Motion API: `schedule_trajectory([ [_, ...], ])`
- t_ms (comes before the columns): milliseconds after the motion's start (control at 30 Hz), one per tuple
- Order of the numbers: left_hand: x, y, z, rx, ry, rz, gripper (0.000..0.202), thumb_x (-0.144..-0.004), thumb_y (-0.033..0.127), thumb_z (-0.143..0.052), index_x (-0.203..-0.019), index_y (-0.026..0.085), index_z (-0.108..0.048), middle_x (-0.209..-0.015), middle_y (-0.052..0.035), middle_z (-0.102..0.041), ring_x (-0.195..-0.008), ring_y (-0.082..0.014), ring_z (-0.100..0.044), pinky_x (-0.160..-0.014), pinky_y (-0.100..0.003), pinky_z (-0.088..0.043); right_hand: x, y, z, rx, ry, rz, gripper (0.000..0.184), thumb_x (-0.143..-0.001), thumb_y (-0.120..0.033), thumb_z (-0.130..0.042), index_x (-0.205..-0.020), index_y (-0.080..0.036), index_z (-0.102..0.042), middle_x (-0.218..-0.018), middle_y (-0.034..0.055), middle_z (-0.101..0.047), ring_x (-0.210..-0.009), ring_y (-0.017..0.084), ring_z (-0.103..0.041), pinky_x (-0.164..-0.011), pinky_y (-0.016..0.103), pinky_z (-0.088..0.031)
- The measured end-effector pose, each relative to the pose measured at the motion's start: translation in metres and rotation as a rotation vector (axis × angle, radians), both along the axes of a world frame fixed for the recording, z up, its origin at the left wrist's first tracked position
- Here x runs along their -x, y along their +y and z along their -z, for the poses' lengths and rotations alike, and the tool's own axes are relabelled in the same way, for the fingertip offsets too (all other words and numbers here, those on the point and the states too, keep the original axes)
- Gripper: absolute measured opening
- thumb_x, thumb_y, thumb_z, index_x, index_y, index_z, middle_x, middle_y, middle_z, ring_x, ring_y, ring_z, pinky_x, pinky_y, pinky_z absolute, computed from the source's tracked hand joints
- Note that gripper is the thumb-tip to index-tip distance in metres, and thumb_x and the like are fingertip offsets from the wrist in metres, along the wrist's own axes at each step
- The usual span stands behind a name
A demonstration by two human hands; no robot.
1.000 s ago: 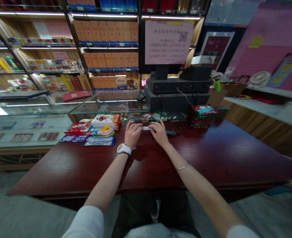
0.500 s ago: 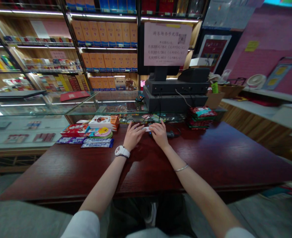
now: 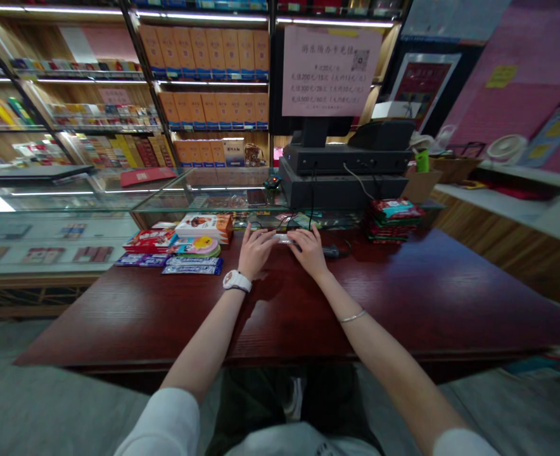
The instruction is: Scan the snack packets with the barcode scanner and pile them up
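Between my hands is a small whitish, shiny packet-like piece (image 3: 284, 239), too small to make out its kind. My left hand (image 3: 256, 252) pinches its left end, and my right hand (image 3: 308, 251) holds its right end. Both hands are just above the far part of the dark red wooden table (image 3: 175, 323). Just right of my right hand lies a black handheld device with a cable (image 3: 331, 252), partly hidden by the hand. To the left are blue-and-white wrapped bars (image 3: 192, 265), a round-ended colourful pack (image 3: 199, 245) and a white-and-orange box (image 3: 204, 226).
Red packs (image 3: 149, 240) and purple bars (image 3: 142, 259) lie at the table's left. A stack of red and green packets (image 3: 394, 220) stands at the back right. Behind the table are a glass counter (image 3: 166, 199) and a black till (image 3: 341, 183) with a monitor bearing a paper sign (image 3: 330, 73).
The view has shifted slightly, so the scene sits a little higher and further right. Both hands still hold the small piece, which looks shinier now.
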State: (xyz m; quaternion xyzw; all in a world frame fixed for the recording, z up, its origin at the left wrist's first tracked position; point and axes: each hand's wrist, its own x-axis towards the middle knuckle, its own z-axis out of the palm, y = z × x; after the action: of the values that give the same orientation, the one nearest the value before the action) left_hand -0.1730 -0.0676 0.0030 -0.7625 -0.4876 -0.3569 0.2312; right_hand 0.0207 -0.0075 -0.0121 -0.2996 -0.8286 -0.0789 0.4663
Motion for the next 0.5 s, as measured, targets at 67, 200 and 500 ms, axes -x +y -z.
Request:
schedule_trajectory([
  [67,-0.0017,-0.0001,0.0003,-0.002,0.002,0.005,0.024,-0.095,0.024,-0.053,-0.112,0.029,-0.069,-0.128,-0.0017,-0.067,-0.119,-0.0237,-0.059,-0.119,-0.061,-0.025,-0.0006,0.0006,-0.0001,0.004,0.037,0.007,0.026,-0.096,-0.024,-0.05,-0.116,-0.023,-0.066,-0.11,0.0044,-0.074,-0.109,0.022,-0.063,-0.118,0.054,-0.027],
  [200,-0.0045,-0.0001,0.0019,0.005,0.022,0.034,0.028,-0.095,0.022,-0.052,-0.118,0.03,-0.067,-0.131,-0.0038,-0.066,-0.125,-0.0237,-0.056,-0.118,-0.061,-0.026,-0.0007,-0.0002,-0.0011,0.027,0.079,-0.014,0.037,-0.095,-0.022,-0.051,-0.131,-0.024,-0.058,-0.112,0.0033,-0.074,-0.109,0.021,-0.063,-0.119,0.053,-0.025],
  [500,-0.0034,0.0007,0.0048,0.027,0.042,0.018,0.031,-0.094,0.02,-0.052,-0.117,0.033,-0.068,-0.125,-0.0008,-0.069,-0.112,-0.0211,-0.062,-0.122,-0.059,-0.019,0.0027,0.0018,0.0032,0.075,0.031,-0.018,0.045,-0.093,-0.023,-0.055,-0.138,-0.026,-0.053,-0.114,0.0028,-0.073,-0.113,0.02,-0.061,-0.121,0.054,-0.022],
])
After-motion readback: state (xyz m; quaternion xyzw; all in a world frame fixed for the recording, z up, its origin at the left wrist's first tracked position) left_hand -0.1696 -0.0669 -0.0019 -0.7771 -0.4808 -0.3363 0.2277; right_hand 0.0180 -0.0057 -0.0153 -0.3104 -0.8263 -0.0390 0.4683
